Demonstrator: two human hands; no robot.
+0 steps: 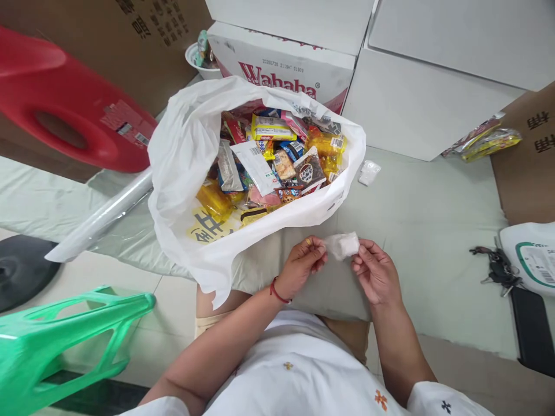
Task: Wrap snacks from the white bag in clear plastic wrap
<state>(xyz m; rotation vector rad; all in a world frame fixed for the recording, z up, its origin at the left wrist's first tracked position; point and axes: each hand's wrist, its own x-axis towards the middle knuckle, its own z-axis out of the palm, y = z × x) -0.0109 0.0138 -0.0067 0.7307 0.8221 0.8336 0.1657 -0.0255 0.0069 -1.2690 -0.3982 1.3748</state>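
Between my two hands a small clear plastic wrapper with something white inside [346, 245] is stretched out over the near edge of the covered surface. My left hand [304, 260] pinches its left, see-through end. Fingers of my right hand [376, 270] are closed on the fuller white end. Just beyond my hands stands a large white plastic bag [186, 156], its mouth wide open. Several packaged snacks [274, 128] fill it, in yellow, white, pink and brown wrappers. Right of the bag lies a similar small white packet [369, 173].
Behind the bag stand a Wahaha carton [277, 63] and white boxes [433, 98]. A red jug [73, 104] and a plastic film roll [102, 216] are at left, a green stool [78, 341] below. Keys [498, 268], a phone [532, 329] and a white bottle [533, 254] lie right.
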